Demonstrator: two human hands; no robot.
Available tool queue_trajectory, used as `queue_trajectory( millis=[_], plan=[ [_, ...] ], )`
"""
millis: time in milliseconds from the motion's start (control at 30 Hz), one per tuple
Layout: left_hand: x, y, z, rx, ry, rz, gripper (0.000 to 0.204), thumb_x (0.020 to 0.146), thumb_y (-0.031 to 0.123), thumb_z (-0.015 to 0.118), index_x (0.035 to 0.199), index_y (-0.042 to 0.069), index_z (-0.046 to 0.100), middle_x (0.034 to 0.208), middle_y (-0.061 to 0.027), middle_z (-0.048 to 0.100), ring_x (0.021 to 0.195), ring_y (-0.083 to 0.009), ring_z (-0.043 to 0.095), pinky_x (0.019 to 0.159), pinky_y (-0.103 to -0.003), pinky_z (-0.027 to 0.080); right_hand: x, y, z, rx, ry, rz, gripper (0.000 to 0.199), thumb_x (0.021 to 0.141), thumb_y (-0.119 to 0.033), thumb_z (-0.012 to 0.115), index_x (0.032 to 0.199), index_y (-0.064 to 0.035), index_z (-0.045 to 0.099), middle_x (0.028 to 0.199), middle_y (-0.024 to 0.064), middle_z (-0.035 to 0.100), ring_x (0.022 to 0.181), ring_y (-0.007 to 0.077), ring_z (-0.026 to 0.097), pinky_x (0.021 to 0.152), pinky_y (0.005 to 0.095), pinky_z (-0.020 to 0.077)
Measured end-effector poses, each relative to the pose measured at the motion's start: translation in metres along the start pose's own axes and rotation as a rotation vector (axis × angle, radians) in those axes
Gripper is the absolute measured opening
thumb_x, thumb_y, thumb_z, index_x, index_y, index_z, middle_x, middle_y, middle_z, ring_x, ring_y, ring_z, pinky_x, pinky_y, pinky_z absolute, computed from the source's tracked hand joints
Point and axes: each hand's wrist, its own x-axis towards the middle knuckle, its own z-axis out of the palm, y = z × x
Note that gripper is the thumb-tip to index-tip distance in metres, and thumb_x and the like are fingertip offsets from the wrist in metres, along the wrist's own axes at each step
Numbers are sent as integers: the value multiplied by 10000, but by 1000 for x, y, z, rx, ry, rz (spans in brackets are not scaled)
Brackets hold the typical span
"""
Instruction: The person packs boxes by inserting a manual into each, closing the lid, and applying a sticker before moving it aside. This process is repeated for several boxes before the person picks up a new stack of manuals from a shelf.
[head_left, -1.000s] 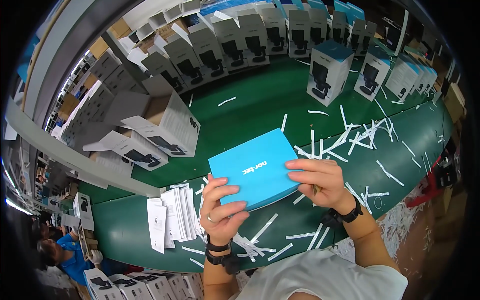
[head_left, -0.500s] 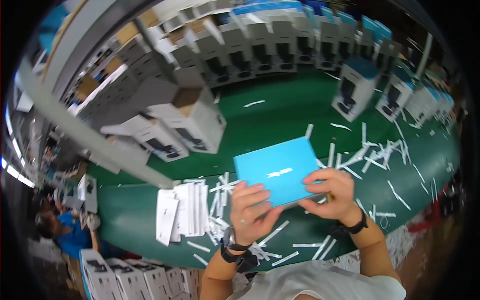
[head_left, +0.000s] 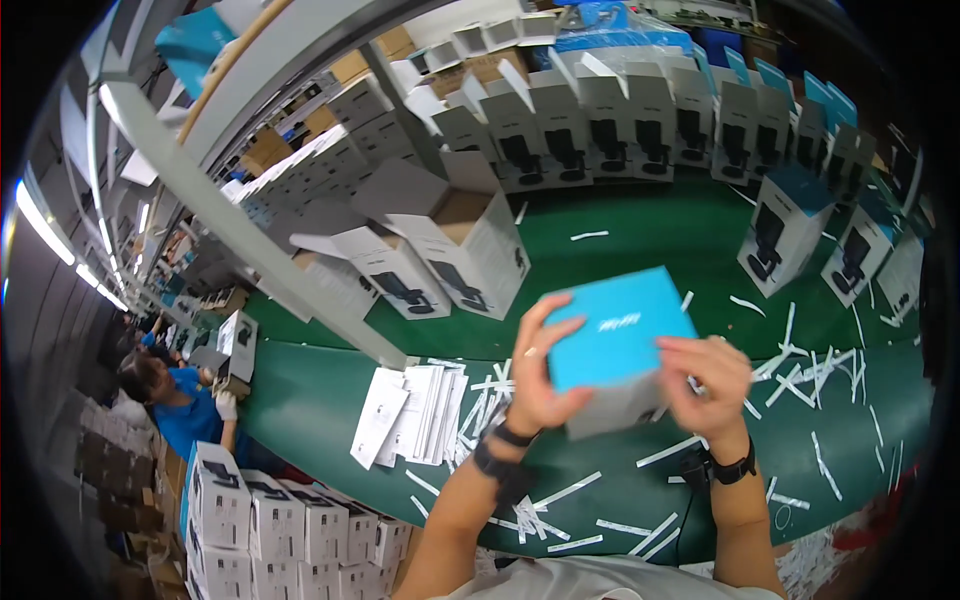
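Box [head_left: 615, 345] now tipped: more white side shows than before, under blue top. Left hand [head_left: 541, 380] moved up box's left side, pinching it with thumb and fingers. Right hand [head_left: 710, 385] at right edge, blurry; cannot tell if pinching. Left seems main hold. Box over green table [head_left: 310, 400]. Loose strips [head_left: 568, 490] around, could get in way. Papers [head_left: 420, 400] left, open boxes [head_left: 495, 260] behind.
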Motion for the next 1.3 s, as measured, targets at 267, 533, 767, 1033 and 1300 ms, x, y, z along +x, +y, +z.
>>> queue_trajectory(
  millis=[267,533,767,1033,1300],
  plan=[
    [114,-99,154,430,110,146,384,841,283,698,1094,-4,665,1183,-199,627,1240,-448,470,1039,-552,386,-8,8,-45,160,502,247,63,914,64,563,950,42,609,1038,169,664,962,209,618,881,294,466],
    [164,-115,65,873,-222,-258,215,899,226,564,968,57,677,935,-183,681,797,-336,678,645,-462,548,2,11,-45,231,430,232,52,896,58,592,926,23,616,985,127,673,727,82,531,625,202,413],
    [142,-136,-76,1442,-513,-399,265,856,213,631,1077,75,679,1164,-171,637,933,-298,689,721,-402,561,7,-1,-31,350,374,234,35,860,49,621,870,15,619,942,106,678,637,48,468,568,190,366],
    [43,30,-34,726,-476,264,328,800,219,719,1047,33,608,1223,-156,630,975,-308,666,731,-382,560,-6,11,-21,365,282,290,41,903,25,567,918,20,605,1035,134,647,935,161,577,836,269,447],
    [-13,97,-6,487,-414,418,162,807,130,645,936,35,625,1256,-144,615,1158,-291,608,801,-350,580,3,8,20,766,431,452,480,1011,-303,447,1328,55,481,1411,227,506,1306,268,477,1094,392,355]
  ],
)
